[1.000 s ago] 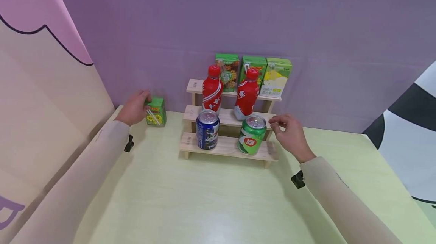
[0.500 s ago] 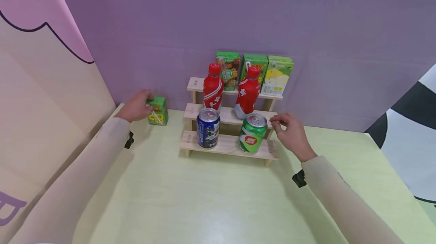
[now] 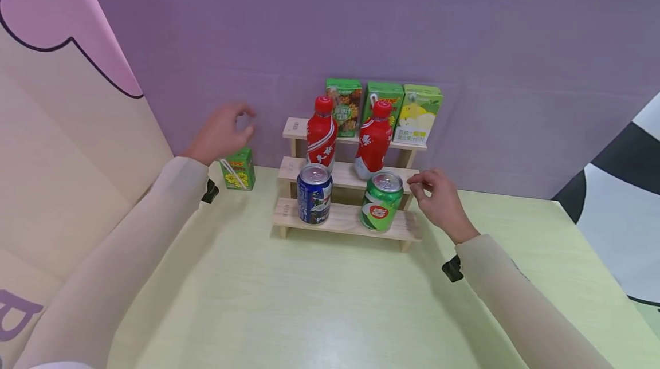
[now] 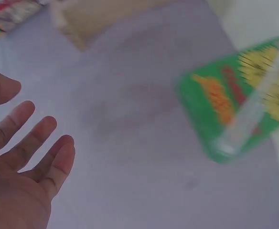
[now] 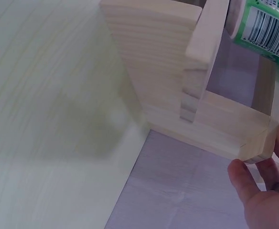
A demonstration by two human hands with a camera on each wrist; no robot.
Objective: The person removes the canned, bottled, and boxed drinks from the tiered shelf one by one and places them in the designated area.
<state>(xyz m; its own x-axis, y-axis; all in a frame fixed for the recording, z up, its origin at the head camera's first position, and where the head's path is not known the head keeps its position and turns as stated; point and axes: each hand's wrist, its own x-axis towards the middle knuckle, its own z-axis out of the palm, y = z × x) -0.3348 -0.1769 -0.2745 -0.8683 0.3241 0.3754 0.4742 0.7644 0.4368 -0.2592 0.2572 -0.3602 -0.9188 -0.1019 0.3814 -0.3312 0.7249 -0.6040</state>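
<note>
My left hand [image 3: 223,133] is in the air above a green juice box [image 3: 238,169] with a white straw, which stands on the table by the back wall. In the left wrist view its fingers are spread with nothing between them, apart from the juice box [image 4: 240,100]. My right hand [image 3: 438,201] pinches the right end of the middle step of a three-tier wooden stand [image 3: 344,231]. Up close, the right hand [image 5: 268,195] has its thumb and fingertips on either side of that step's end.
The stand's bottom step carries a blue can [image 3: 314,196] and a green can [image 3: 381,203]. Two red bottles [image 3: 322,137] stand on the middle step. Three juice cartons [image 3: 416,117] line the top step against the purple wall [image 3: 232,31].
My left hand has let go of the green juice box and risen up and to the right. The box stays on the table. My right hand keeps its place on the stand.
</note>
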